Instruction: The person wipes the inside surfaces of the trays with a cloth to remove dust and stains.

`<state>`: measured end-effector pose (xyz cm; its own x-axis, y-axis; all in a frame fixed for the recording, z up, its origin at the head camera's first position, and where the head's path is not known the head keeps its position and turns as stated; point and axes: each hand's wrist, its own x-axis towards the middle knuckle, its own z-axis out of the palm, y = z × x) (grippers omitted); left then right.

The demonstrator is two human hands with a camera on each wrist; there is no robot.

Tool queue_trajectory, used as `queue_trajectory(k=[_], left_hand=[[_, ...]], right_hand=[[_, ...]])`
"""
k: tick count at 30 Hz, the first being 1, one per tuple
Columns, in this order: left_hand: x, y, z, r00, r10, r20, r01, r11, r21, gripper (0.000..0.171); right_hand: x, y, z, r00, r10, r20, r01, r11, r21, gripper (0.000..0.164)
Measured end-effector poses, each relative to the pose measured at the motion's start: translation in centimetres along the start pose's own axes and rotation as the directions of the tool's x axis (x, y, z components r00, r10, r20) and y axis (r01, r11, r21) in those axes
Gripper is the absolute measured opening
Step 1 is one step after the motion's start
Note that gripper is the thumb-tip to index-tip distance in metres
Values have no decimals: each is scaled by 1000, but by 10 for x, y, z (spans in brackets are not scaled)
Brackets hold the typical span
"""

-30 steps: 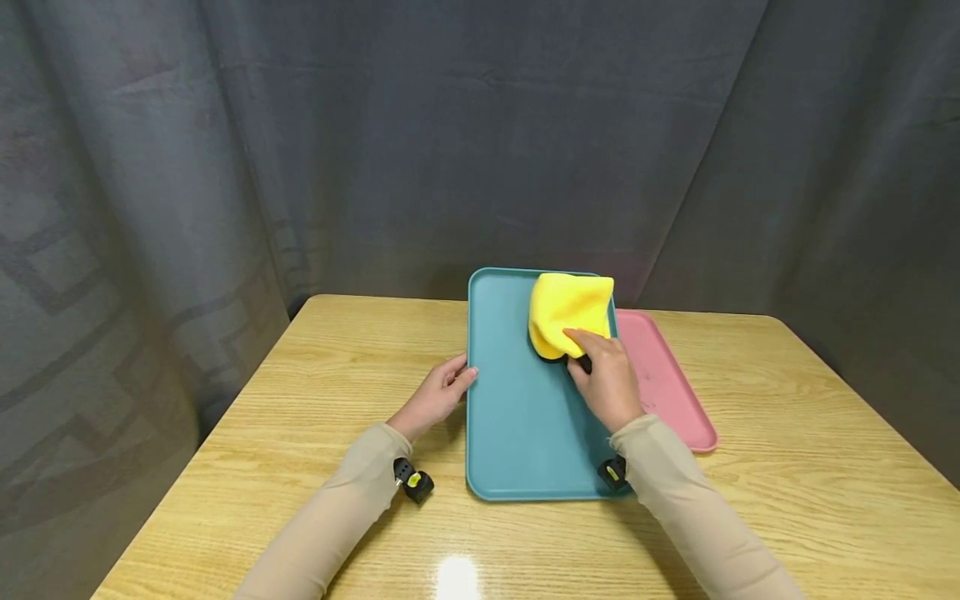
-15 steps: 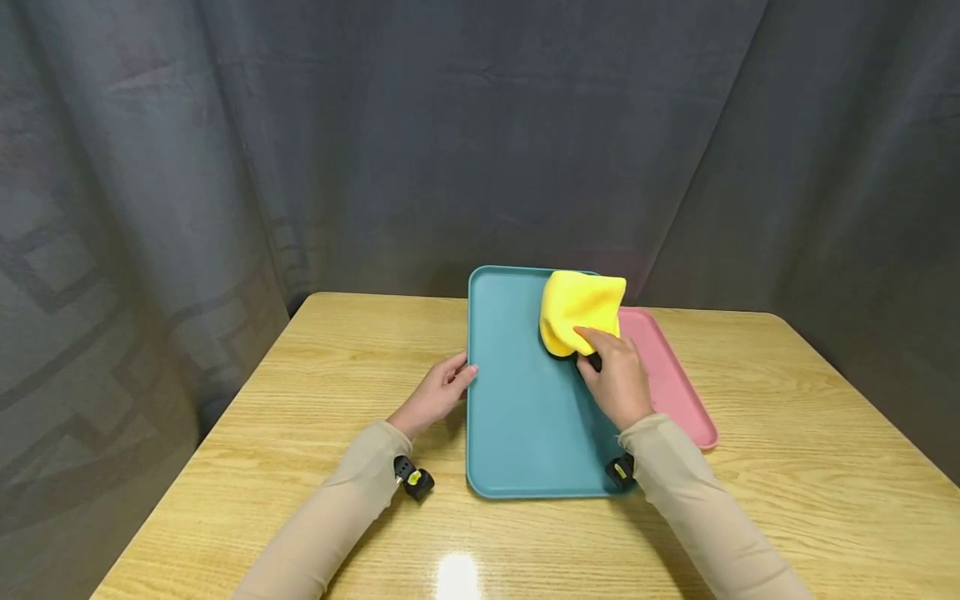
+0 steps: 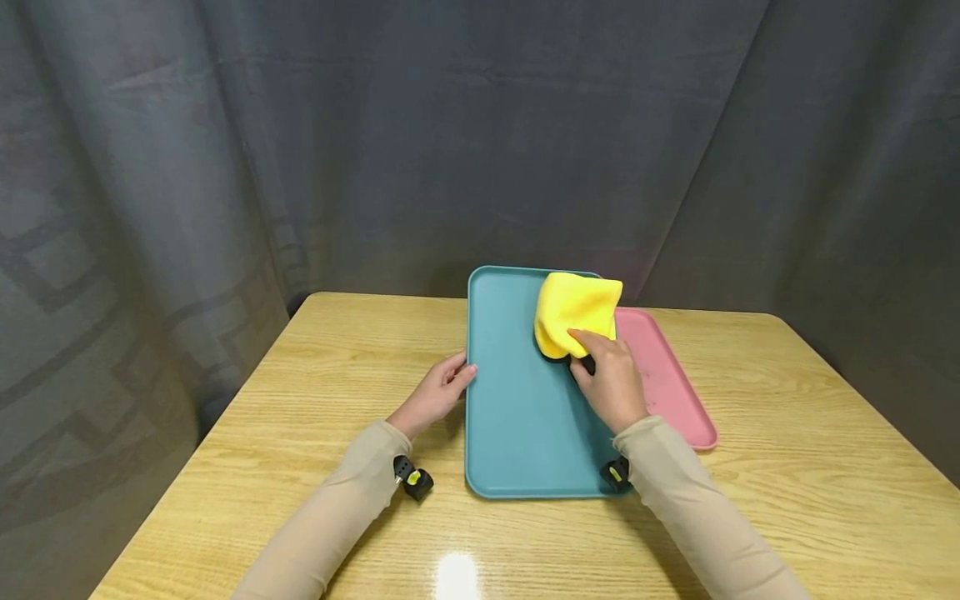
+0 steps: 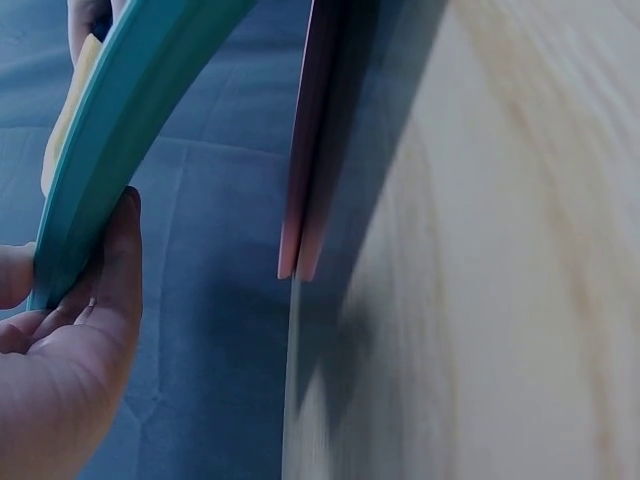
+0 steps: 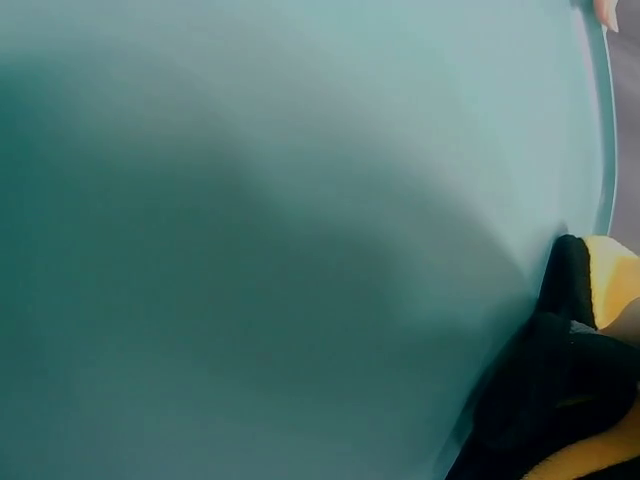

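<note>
Grips teal tray (image 3: 513, 417) by left rim with left hand (image 3: 433, 394), long axis near to far, raised off table (image 3: 337, 367). Pinches yellow cloth (image 3: 572, 307) with right hand (image 3: 612, 379), the nearer one, at tray's far right part, well apart from left. Covers part of pink tray (image 3: 671, 387), right.

Under the teal tray (image 3: 517, 433): open gap down to the pink tray (image 3: 667, 379) and bench (image 3: 352, 350).
Teal tray's left side: blocked by the left hand (image 3: 435, 394).
Its far right: occupied by yellow cloth (image 3: 577, 308) and right hand (image 3: 613, 383).
Bench sides: free.
Behind: curtain (image 3: 480, 150) bars passage.
</note>
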<state>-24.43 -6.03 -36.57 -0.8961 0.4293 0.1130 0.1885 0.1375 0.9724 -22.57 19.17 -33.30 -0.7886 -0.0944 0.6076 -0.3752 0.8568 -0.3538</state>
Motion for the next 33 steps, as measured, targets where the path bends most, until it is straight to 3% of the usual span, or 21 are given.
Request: queue_trajectory(k=[14, 33], left_hand=[[0, 1, 0, 1000, 21, 17, -21, 1000, -3, 43], [2, -2, 0, 999, 37, 23, -37, 999, -14, 43]], right_hand=[[2, -11, 4, 1000, -12, 16, 12, 1000, -14, 42], [3, -35, 16, 994, -108, 34, 108, 994, 6, 43]])
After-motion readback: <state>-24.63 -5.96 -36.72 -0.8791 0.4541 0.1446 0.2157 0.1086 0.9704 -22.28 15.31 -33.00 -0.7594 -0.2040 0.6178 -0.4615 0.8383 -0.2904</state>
